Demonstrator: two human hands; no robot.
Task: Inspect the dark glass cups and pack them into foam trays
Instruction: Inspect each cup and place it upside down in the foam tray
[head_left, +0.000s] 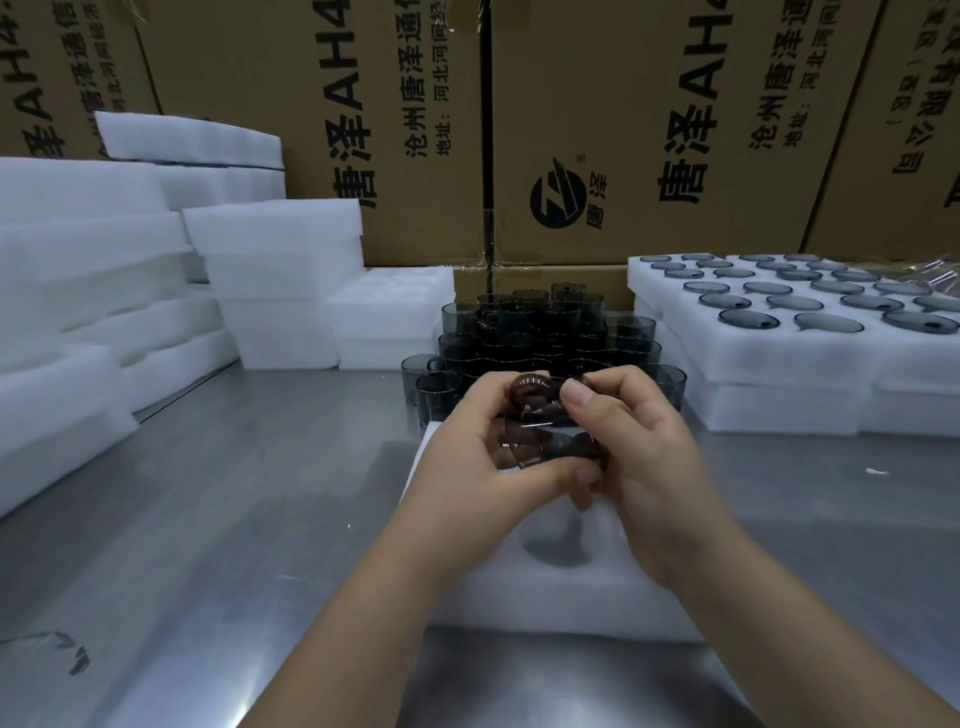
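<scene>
Both my hands hold one dark glass cup (540, 431) in the air above a white foam tray (561, 597) that lies on the steel table. My left hand (483, 452) grips the cup from the left, its thumb under the cup. My right hand (628, 457) pinches it from the right, its thumb on the rim. The tray shows an empty round pocket (558, 551) below my hands. Behind my hands stands a pile of several dark glass cups (540, 332).
Foam trays filled with cups (789, 322) are stacked at the right. Empty foam trays (280, 270) are piled at the left and back. Cardboard boxes (597, 130) form a wall behind. The steel table (234, 493) stretches left of the tray.
</scene>
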